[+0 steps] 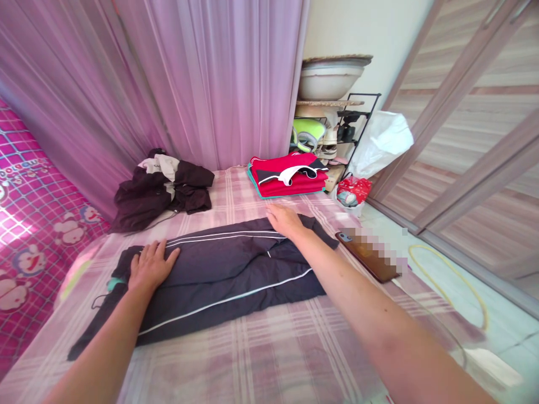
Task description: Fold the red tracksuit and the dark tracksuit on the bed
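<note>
Dark navy track pants [219, 275] with white piping lie lengthwise across the bed in front of me, with wrinkles along the middle. Near their left end, where a cord and a bit of teal cloth show, my left hand [152, 265] rests flat with its fingers apart. My right hand [286, 221] is on the upper right part of the pants, its fingers stretched toward the far edge. Behind it sits a stack of folded clothes, a red shirt [278, 168] with a black and white collar on top. A crumpled dark garment [160, 193] with a white patch lies at the back left.
A phone [366, 257] with a cable lies at the bed's right side. Purple curtains [219, 84] hang behind the plaid bedsheet [269, 348]. Beyond the bed stand a rack [362, 120] with basins and shoes, a red bag [354, 191] and a wooden wardrobe [467, 129].
</note>
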